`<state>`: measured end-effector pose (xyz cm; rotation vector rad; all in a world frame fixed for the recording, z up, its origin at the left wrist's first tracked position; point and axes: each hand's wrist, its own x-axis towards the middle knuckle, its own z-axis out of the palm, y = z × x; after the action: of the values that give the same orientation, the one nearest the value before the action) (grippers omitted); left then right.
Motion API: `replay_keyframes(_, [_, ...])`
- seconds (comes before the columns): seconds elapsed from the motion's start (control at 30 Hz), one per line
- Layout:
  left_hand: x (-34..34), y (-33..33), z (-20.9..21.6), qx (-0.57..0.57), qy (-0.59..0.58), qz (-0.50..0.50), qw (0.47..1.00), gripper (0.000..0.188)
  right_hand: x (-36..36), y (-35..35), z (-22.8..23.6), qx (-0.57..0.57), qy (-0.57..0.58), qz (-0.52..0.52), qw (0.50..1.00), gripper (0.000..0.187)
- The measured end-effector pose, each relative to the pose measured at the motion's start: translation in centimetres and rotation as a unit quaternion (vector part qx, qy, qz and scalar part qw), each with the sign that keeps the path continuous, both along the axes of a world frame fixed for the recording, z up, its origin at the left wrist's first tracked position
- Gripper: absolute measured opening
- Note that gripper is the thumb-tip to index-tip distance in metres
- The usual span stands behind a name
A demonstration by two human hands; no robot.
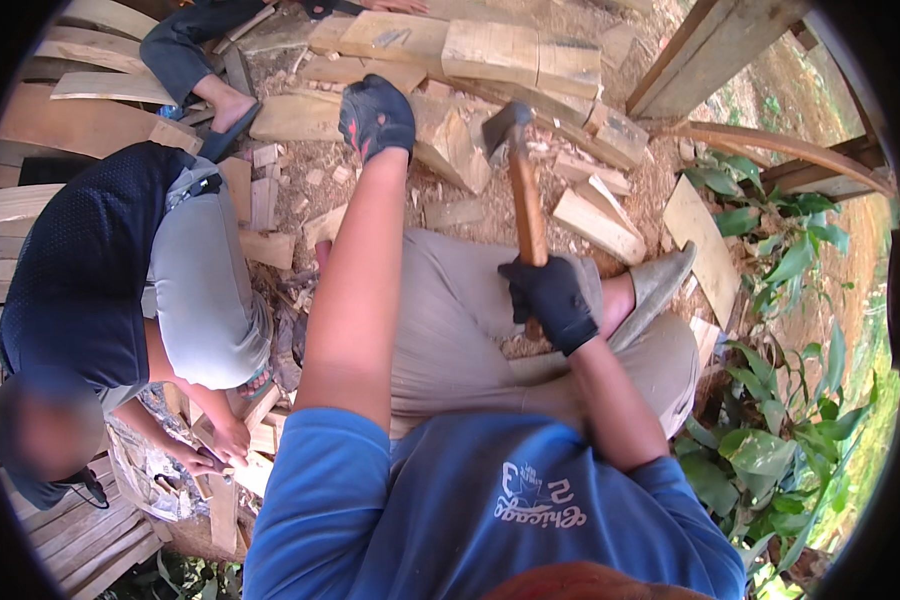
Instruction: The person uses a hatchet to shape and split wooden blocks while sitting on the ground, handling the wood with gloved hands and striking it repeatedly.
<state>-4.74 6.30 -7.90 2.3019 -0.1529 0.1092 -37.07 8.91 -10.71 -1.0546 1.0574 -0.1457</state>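
My right hand (pixel 550 302), in a black glove, is wrapped round the lower wooden handle of a hatchet (pixel 527 200). The tool is raised, its dark metal head up and pointing away from me. My left hand (pixel 378 118), also gloved in black with red patches, stretches far ahead over the wood pieces, its fingers curled closed. Whatever it may grip is hidden by the hand. Beside it, on the right, lies a thick wood block (pixel 448 140), with a chunky board (pixel 295 117) on its left.
A person (pixel 100 270) crouches at my left, hands (pixel 225 445) working among wood pieces. Another person's sandalled foot (pixel 232 115) is at the far left. Thick timber blocks (pixel 490 52) lie ahead. A wooden post (pixel 705 60) and leafy plants (pixel 760 460) stand on the right.
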Motion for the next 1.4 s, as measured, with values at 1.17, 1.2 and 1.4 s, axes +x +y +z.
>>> replay_keyframes(1.17, [0.6, 0.0, -0.5, -0.044, -0.011, -0.009, 0.999, 0.048, 1.9, 0.6, -3.2, -0.043, 0.044, 0.033, 0.998, 0.028])
replay_keyframes(1.2, [0.7, 0.0, -0.1, -0.045, -0.011, -0.012, 0.999, 0.047, 1.9, 0.3, -1.9, -0.024, 0.020, 0.020, 0.999, 0.026])
replay_keyframes(1.4, [-0.1, 0.4, -0.3, -0.034, 0.016, -0.012, 0.999, 0.048, -0.6, -1.7, 9.6, -0.166, -0.076, -0.087, 0.979, 0.017])
